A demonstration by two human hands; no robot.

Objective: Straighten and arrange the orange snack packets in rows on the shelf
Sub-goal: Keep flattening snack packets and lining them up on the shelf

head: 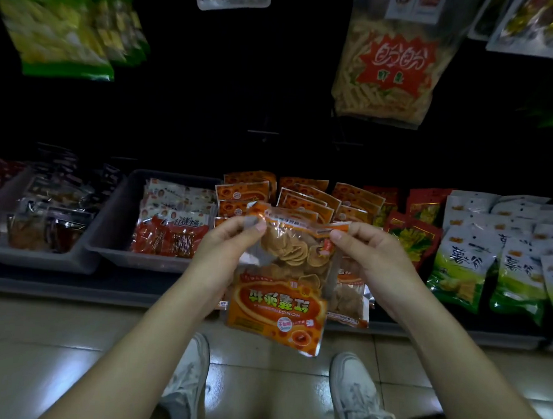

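One orange-and-clear plastic snack packet [276,293], held up in the air in front of the low dark shelf [102,283], not lying on it. Long axis up and down in the view, clear window end uppermost, orange printed end hanging toward the floor, lettering upside down. Round pale crisps visible through the window. Pinched at its upper left corner between thumb and forefinger of the left hand [230,248], and at its upper right corner in the same way by the right hand [366,257]. Both clamped on the film, with the top edge stretched between them.

Just behind the packet on its right side, a second packet of the same kind [350,298], partly hidden; held or resting on the shelf, cannot tell. Farther behind the packet, overlapping rows of matching orange packets [301,198], some tilted.

Left of the packet, a grey plastic tray [129,258] of red-and-white sachets [170,232], then another grey tray [39,261] of dark packets. Right of the packet, red-and-yellow bags [416,237], then white-and-green bags [478,270].

Above the packet, a hanging clear bag of stick snacks with a red star label [390,70], and green-and-yellow bags [53,27] up to the left. Below the packet, glossy beige floor tiles [49,351], a white shoe [190,382] down-left and another white shoe [354,395] down-right.
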